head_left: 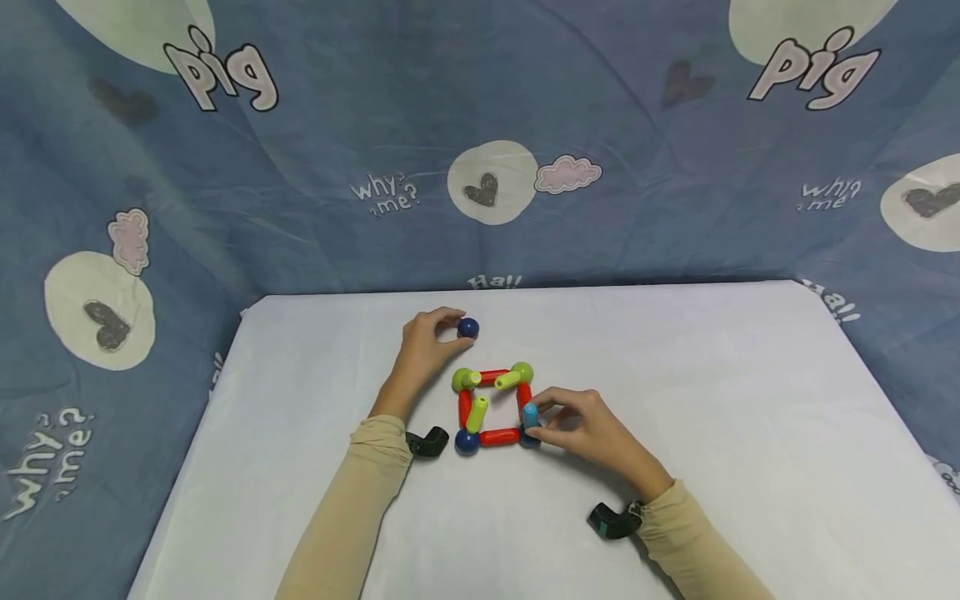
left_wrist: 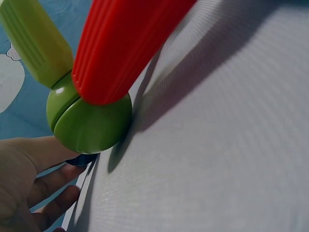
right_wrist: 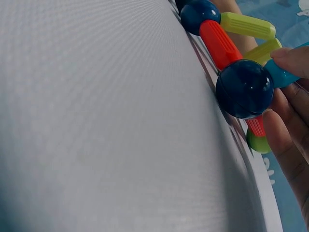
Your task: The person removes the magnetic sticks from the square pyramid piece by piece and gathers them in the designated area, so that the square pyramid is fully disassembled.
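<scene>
A square of red rods (head_left: 498, 437) joined by balls lies on the white table. Its far corners are green balls (head_left: 522, 372); its near corners are dark blue balls (head_left: 467, 442). Yellow-green rods (head_left: 477, 414) rise from three corners. My right hand (head_left: 592, 423) pinches a light blue rod (head_left: 530, 414) between thumb and fingers, its lower end at the near right dark blue ball (right_wrist: 245, 89). Beyond the far left corner, my left hand (head_left: 422, 350) holds a loose blue ball (head_left: 468, 327) between thumb and fingers. In the left wrist view a green ball (left_wrist: 94, 125) mostly hides that blue ball.
The white table (head_left: 675, 358) ends at a back edge against a blue printed cloth (head_left: 630, 208). Black wrist cameras (head_left: 615, 521) sit on both wrists, the left one close to the near left corner of the square.
</scene>
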Tool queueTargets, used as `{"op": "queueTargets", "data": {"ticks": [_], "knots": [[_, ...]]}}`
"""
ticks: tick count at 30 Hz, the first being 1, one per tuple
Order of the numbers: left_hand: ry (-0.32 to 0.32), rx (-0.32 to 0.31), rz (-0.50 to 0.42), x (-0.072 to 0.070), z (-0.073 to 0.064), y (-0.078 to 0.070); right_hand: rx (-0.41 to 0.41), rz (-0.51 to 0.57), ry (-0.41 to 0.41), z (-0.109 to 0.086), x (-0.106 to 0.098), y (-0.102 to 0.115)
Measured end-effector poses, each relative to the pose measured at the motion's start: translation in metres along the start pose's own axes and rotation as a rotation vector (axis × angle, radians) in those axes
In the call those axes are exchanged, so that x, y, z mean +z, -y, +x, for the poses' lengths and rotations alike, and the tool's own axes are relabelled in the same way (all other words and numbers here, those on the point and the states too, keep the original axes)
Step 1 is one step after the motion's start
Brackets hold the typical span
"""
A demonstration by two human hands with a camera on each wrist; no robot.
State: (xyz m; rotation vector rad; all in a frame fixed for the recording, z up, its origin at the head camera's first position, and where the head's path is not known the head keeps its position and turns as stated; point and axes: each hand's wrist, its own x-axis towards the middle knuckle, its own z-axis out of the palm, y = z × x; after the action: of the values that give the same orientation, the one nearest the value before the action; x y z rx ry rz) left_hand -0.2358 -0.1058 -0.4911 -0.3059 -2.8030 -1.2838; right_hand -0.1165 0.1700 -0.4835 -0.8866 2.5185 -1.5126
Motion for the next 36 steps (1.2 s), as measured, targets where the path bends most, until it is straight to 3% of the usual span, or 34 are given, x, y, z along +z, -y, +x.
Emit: {"op": "queueTargets", "data": {"ticks": [23, 36], "knots": [[-0.016, -0.016, 0.012, 0.0033, 0.002, 0.001, -0.017, 0.001, -0.003, -0.0005, -0.0003, -0.0023], [0.012, -0.039, -0.018, 0.0005, 0.0011, 0.001, -0.003, -0.015, 0.007, -0.0004, -0.0003, -0.0015]]}}
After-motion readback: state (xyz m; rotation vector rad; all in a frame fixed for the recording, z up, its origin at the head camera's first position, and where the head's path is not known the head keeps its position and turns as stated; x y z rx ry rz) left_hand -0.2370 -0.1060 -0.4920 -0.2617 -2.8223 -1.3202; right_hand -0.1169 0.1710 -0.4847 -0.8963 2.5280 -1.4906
